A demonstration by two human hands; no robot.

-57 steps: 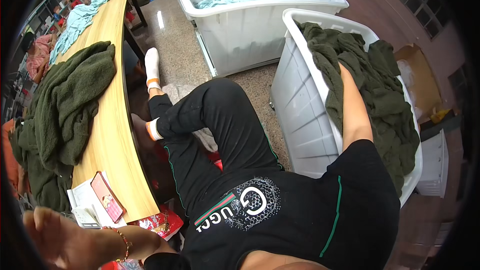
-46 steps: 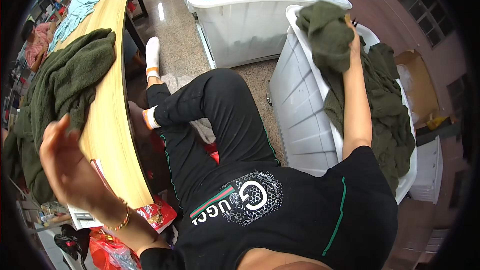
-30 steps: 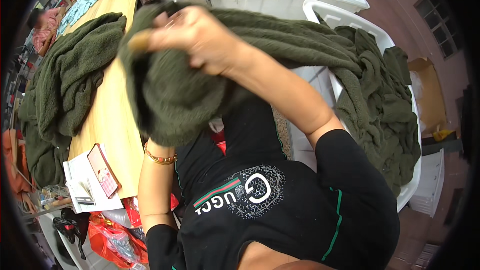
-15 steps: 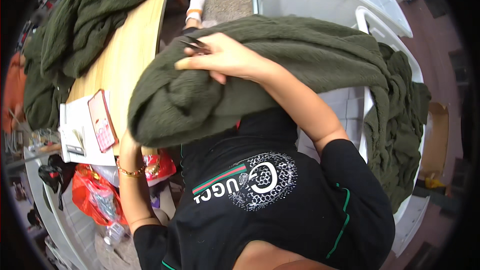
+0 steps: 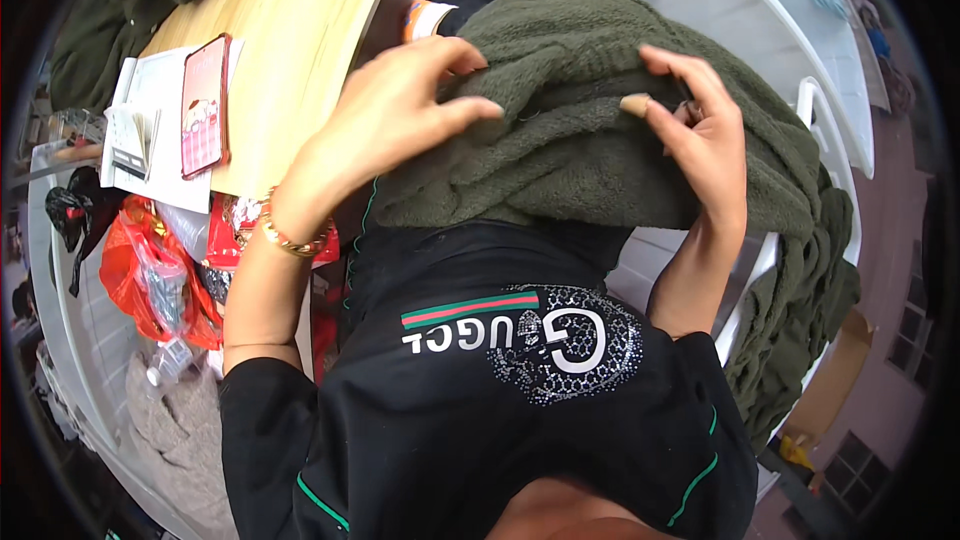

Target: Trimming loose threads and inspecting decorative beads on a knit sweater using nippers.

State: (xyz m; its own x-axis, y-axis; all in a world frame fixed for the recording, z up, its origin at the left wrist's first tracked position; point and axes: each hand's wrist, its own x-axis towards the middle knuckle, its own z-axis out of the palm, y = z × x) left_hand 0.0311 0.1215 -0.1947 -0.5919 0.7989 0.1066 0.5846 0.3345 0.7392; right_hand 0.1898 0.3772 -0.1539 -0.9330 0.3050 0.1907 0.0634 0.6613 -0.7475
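Note:
A dark green fleece cloth (image 5: 560, 175) lies bunched over my lap, trailing off to the right. Above its left part, my left hand (image 5: 385, 110) is open, thumb and fingers apart, with nothing in it. My right hand (image 5: 708, 135) is at the cloth's right part, thumb and forefinger parted. A small dark curved piece of the thread snips (image 5: 688, 112) shows among its curled fingers; the blades are hidden. Whether either hand's fingertips touch the cloth is hard to tell.
A wooden table (image 5: 300, 30) at the left carries a phone (image 5: 205, 105), papers (image 5: 150, 135) and more green cloth (image 5: 130, 5). Red plastic bags (image 5: 135, 255) hang below it. On the right, a white plastic bin (image 5: 800, 115) has green cloth (image 5: 800, 315) over its side.
My left hand has come up from under the cloth and opened above it. My right hand has moved right, and its snips' blades no longer show. The cloth is now bunched closer over my lap.

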